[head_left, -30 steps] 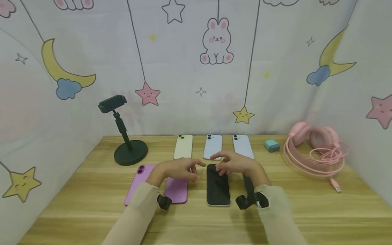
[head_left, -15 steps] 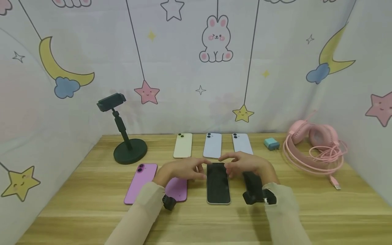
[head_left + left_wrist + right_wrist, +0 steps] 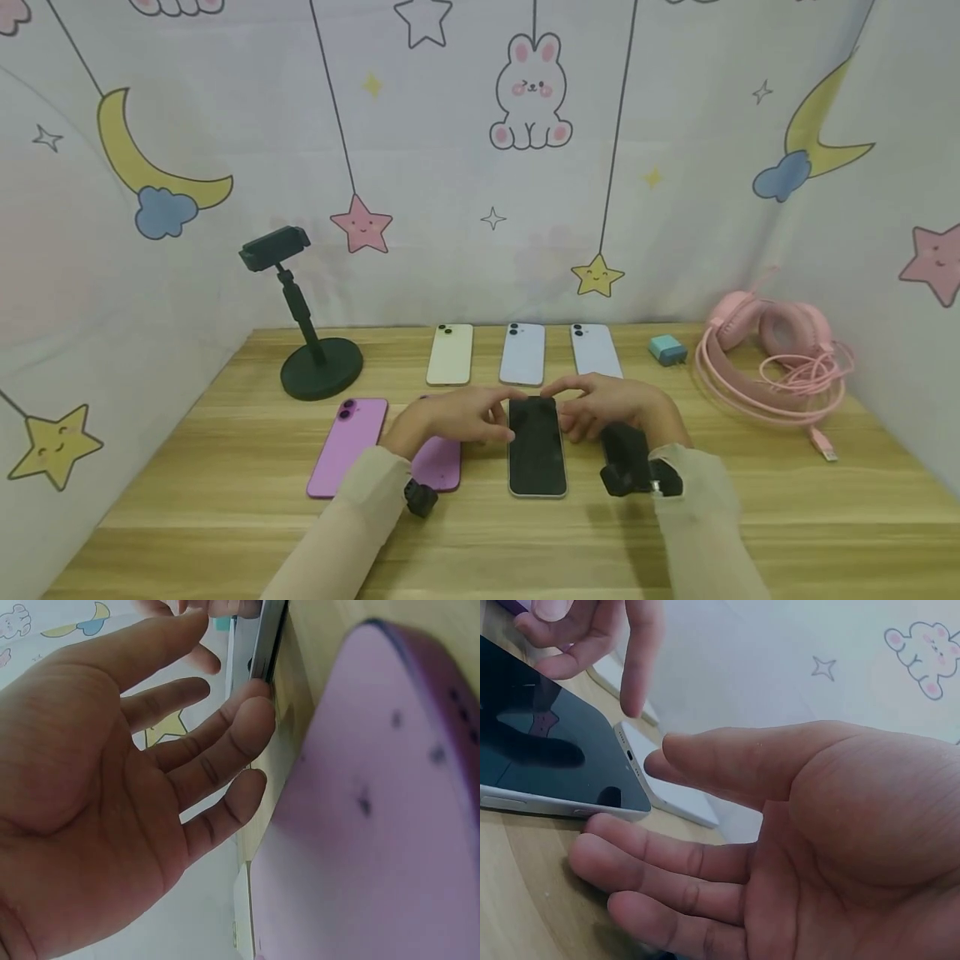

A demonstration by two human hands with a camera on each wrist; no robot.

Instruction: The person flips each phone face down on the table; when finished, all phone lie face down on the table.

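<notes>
A smartphone with a dark screen (image 3: pixel 537 458) lies face up on the wooden table between both hands. My left hand (image 3: pixel 465 414) is at its left side, index finger reaching to the top corner and the other fingers loosely bent. In the left wrist view, fingertips (image 3: pixel 251 724) come right up to the phone's edge. Opposite, my right hand (image 3: pixel 611 404) has its index finger at the top right corner. The right wrist view shows the lower fingers (image 3: pixel 604 859) against the phone's silver side, with the thumb and index extended. Neither hand curls around the phone.
Two purple phones (image 3: pixel 348 446) lie back up at left, one partly under the left wrist. Behind stand in a row a cream phone (image 3: pixel 450 354) and two pale blue phones (image 3: pixel 522 354). A black phone stand (image 3: pixel 318 367), a blue charger (image 3: pixel 667 350) and pink headphones (image 3: pixel 780 350) flank them.
My right hand has moved right, off the dark screen to the phone's right edge. My left hand has shifted right to its left edge. The phone keeps its place.
</notes>
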